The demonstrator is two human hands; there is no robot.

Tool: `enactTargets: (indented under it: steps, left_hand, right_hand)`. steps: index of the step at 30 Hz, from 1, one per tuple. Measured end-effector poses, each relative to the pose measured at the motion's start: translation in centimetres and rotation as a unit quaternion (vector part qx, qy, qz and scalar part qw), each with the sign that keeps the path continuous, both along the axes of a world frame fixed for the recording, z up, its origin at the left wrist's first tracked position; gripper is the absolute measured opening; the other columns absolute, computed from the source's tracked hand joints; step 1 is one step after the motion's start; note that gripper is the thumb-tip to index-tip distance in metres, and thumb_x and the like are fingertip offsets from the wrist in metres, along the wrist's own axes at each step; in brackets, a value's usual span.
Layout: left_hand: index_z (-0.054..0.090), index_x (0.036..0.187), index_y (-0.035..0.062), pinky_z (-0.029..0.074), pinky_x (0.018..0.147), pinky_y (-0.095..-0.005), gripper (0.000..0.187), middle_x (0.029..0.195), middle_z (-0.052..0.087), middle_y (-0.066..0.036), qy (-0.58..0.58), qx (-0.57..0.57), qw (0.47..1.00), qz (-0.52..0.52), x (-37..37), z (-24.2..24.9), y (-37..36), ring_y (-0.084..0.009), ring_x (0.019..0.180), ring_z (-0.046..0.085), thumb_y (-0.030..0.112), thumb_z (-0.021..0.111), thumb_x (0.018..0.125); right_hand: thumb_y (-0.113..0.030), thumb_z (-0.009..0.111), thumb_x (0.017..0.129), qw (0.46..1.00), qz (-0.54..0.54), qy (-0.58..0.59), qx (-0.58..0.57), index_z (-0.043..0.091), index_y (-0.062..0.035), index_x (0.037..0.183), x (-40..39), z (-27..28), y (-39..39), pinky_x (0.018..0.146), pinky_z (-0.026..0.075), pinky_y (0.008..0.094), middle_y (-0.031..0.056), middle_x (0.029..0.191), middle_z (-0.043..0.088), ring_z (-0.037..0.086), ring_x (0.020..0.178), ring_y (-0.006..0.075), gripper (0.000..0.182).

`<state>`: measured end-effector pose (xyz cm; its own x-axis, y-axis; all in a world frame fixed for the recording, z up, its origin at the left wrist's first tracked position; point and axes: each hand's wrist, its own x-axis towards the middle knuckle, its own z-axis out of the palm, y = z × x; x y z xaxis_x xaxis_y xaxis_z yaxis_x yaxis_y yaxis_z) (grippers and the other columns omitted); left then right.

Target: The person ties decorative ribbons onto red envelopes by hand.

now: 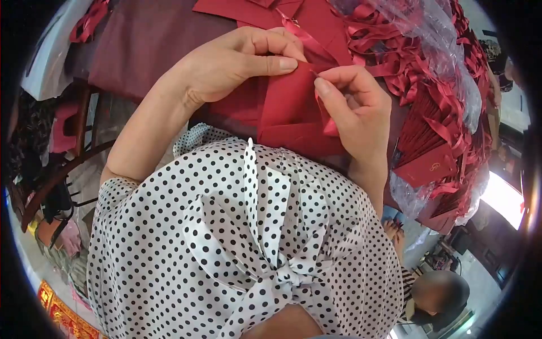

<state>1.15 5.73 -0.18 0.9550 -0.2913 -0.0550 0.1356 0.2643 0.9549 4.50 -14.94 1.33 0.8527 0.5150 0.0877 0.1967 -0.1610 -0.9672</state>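
My left hand (248, 59) is closed, its thumb and fingers pinching the upper edge of a dark red paper envelope (288, 101). Just to the right, my right hand (358, 101) pinches the end of a red ribbon (328, 121) between thumb and index finger. The ribbon hangs down below that hand, partly covered by its fingers. A small gap separates the two hands above the envelope. More flat red paper pieces (322, 25) lie beyond my hands, with a strip of shiny ribbon across them.
To the right is a big pile of red envelopes (432, 166) with loose ribbons (389, 45) and clear plastic wrap (446, 51). A dark red cloth (141, 51) covers the table. A wooden chair (62, 175) stands at left. Another person (440, 296) is at lower right.
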Motion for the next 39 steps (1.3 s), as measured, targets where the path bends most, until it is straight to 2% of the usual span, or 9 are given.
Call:
enactTargets:
  steps: [10, 13, 19, 22, 28, 32, 34, 37, 39]
  left_hand:
    - [0.060, 0.086, 0.0007, 0.033, 0.089, -0.0205, 0.014, 0.100, 0.049, 0.001, -0.012, 0.013, 0.998, -0.060, 0.3, -0.1, 0.6, -0.0084, 0.096, 0.046, 0.014, 0.060, 0.090]
    - [0.057, 0.086, 0.0013, 0.033, 0.088, -0.0212, 0.017, 0.099, 0.047, 0.001, 0.038, -0.025, 0.998, -0.033, 0.0, 0.0, 0.3, -0.0088, 0.095, 0.044, 0.018, 0.060, 0.090]
    - [0.054, 0.084, 0.0031, 0.033, 0.089, -0.0249, 0.016, 0.098, 0.047, 0.000, -0.085, 0.185, 0.978, -0.045, 0.5, 0.8, 0.4, -0.0114, 0.096, 0.044, 0.014, 0.066, 0.084]
    - [0.053, 0.086, 0.0028, 0.032, 0.090, -0.0291, 0.019, 0.096, 0.048, -0.003, -0.143, 0.279, 0.946, -0.080, 1.5, 1.5, 0.7, -0.0166, 0.096, 0.043, 0.011, 0.068, 0.078]
    - [0.050, 0.092, 0.0001, 0.031, 0.091, -0.0326, 0.021, 0.095, 0.048, -0.006, -0.182, 0.383, 0.896, -0.131, 2.0, 0.6, 1.0, -0.0228, 0.096, 0.043, 0.017, 0.061, 0.085]
    - [0.051, 0.089, -0.0001, 0.032, 0.089, -0.0306, 0.022, 0.094, 0.048, -0.005, -0.189, 0.355, 0.904, -0.142, 2.3, 0.5, 1.4, -0.0195, 0.094, 0.043, 0.021, 0.057, 0.090]
    - [0.052, 0.086, 0.0003, 0.032, 0.086, -0.0276, 0.023, 0.093, 0.047, -0.002, -0.051, 0.205, 0.966, -0.152, 2.5, 0.5, 1.7, -0.0149, 0.092, 0.042, 0.023, 0.054, 0.093]
    - [0.052, 0.083, 0.0017, 0.032, 0.083, -0.0249, 0.026, 0.092, 0.045, 0.000, -0.052, 0.178, 0.971, -0.151, 2.7, -0.2, 1.9, -0.0113, 0.090, 0.040, 0.025, 0.054, 0.094]
    - [0.052, 0.083, 0.0021, 0.032, 0.082, -0.0247, 0.026, 0.092, 0.044, 0.001, -0.050, 0.169, 0.973, -0.152, 2.5, -0.2, 1.9, -0.0112, 0.089, 0.040, 0.026, 0.054, 0.094]
  right_hand:
    - [-0.006, 0.068, 0.082, 0.999, 0.037, -0.007, -0.019, 0.063, -0.0016, 0.086, -0.1, 0.7, -0.5, 0.050, 0.041, 0.0184, -0.0017, 0.067, 0.061, 0.052, 0.059, 0.0016, 0.008]
    - [0.003, 0.061, 0.087, 0.996, 0.055, 0.028, -0.065, 0.060, 0.0036, 0.092, -0.3, 1.5, -0.5, 0.059, 0.040, 0.0154, 0.0012, 0.077, 0.061, 0.052, 0.066, 0.0025, 0.005]
    - [-0.002, 0.060, 0.089, 0.997, 0.037, 0.063, -0.016, 0.060, 0.0034, 0.093, -0.1, 0.6, -0.3, 0.059, 0.040, 0.0159, 0.0000, 0.078, 0.060, 0.051, 0.067, 0.0020, 0.007]
    - [-0.008, 0.063, 0.087, 0.995, 0.025, 0.091, 0.027, 0.061, 0.0006, 0.089, 0.3, 0.0, -0.4, 0.050, 0.044, 0.0189, 0.0011, 0.071, 0.062, 0.054, 0.061, 0.0036, 0.009]
    - [-0.009, 0.064, 0.086, 0.999, 0.039, 0.037, 0.002, 0.060, 0.0010, 0.089, 0.5, -0.7, -0.5, 0.054, 0.046, 0.0209, 0.0032, 0.072, 0.064, 0.057, 0.061, 0.0053, 0.011]
    - [-0.010, 0.066, 0.084, 0.998, 0.047, 0.022, -0.036, 0.061, 0.0005, 0.088, 0.5, -0.5, -0.5, 0.056, 0.047, 0.0215, 0.0034, 0.072, 0.064, 0.057, 0.061, 0.0055, 0.012]
    - [-0.010, 0.066, 0.084, 0.998, 0.046, 0.018, -0.029, 0.061, 0.0002, 0.087, 0.5, -0.6, -0.4, 0.056, 0.047, 0.0215, 0.0031, 0.072, 0.065, 0.057, 0.061, 0.0055, 0.012]
    - [-0.010, 0.067, 0.083, 0.998, 0.046, 0.014, -0.038, 0.062, -0.0002, 0.086, 0.4, -0.4, -0.3, 0.056, 0.047, 0.0215, 0.0031, 0.072, 0.065, 0.057, 0.061, 0.0061, 0.011]
    - [-0.005, 0.064, 0.087, 0.997, 0.058, -0.007, -0.045, 0.062, 0.0010, 0.089, 0.3, -0.3, -0.2, 0.054, 0.038, 0.0163, -0.0023, 0.072, 0.059, 0.049, 0.062, 0.0011, 0.007]
